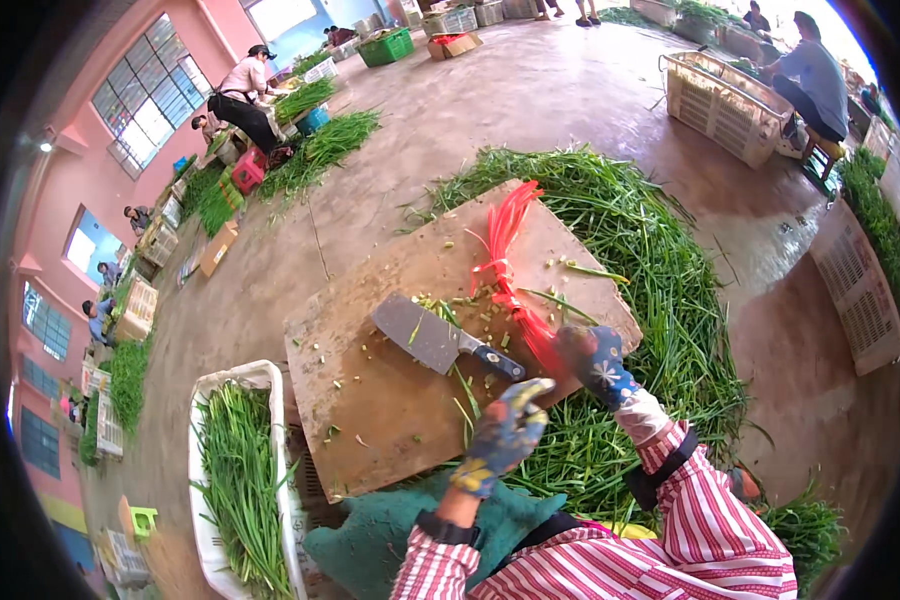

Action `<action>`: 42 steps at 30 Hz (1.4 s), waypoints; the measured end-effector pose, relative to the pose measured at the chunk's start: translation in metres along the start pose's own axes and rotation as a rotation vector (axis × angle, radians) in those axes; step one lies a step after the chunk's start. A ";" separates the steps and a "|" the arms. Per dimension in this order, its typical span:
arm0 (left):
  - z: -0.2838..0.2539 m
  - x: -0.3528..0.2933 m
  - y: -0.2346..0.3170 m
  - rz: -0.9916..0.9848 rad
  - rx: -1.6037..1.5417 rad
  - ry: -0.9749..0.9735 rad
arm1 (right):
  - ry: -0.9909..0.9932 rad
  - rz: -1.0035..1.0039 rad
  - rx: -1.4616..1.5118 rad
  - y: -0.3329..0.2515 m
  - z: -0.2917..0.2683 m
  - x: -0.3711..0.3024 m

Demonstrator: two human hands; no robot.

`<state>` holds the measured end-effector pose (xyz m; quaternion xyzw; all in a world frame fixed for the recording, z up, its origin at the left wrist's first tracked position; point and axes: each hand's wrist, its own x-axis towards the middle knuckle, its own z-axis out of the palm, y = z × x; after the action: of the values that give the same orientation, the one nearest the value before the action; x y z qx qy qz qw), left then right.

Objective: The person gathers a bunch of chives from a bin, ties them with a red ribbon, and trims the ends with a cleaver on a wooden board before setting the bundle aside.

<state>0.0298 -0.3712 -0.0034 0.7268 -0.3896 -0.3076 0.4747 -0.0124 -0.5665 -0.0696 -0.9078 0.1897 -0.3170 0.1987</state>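
Note:
A cleaver [417,334] with a dark handle lies flat on a worn wooden board [370,420]. To its right stretches a bundle of red plastic ties [507,262], bound near its middle. My left hand [505,432], in a patterned glove, is just below the cleaver's handle, its fingers loosely bent and apart, with nothing visible in them. Close to the lower end of the ties is my right hand [598,364], gloved in blue with flowers; its fingers are smeared by motion, so any hold is unclear. Cut green bits and stalks are scattered over the board.
Long green stalks [660,300] are heaped beyond and right of the board. A white crate [198,480] of greens stands at left. Teal cloth [370,540] lies before me. Other people work along the left wall and at far right, near a large crate [715,110].

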 end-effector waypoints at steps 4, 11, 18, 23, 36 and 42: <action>0.022 0.025 -0.033 0.327 0.566 0.182 | -0.090 -0.182 0.092 0.018 0.032 -0.014; 0.031 0.035 -0.038 0.163 0.934 0.097 | -0.108 -0.257 0.000 -0.001 -0.036 -0.021; 0.019 0.031 -0.061 0.291 0.672 0.244 | -0.615 -0.640 0.781 -0.078 -0.120 -0.068; -0.007 -0.029 -0.055 -0.024 -0.784 0.204 | -0.347 -0.802 0.176 -0.122 -0.130 -0.037; -0.109 -0.146 -0.044 0.094 -0.740 0.732 | -0.225 -1.379 -0.156 -0.189 -0.070 0.000; -0.125 -0.160 -0.058 0.174 -0.680 1.286 | -0.403 -0.470 0.512 -0.206 -0.029 0.001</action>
<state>0.0665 -0.1634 -0.0005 0.5426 0.0269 0.1149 0.8317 0.0143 -0.3990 0.0510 -0.8916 -0.1509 -0.2066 0.3736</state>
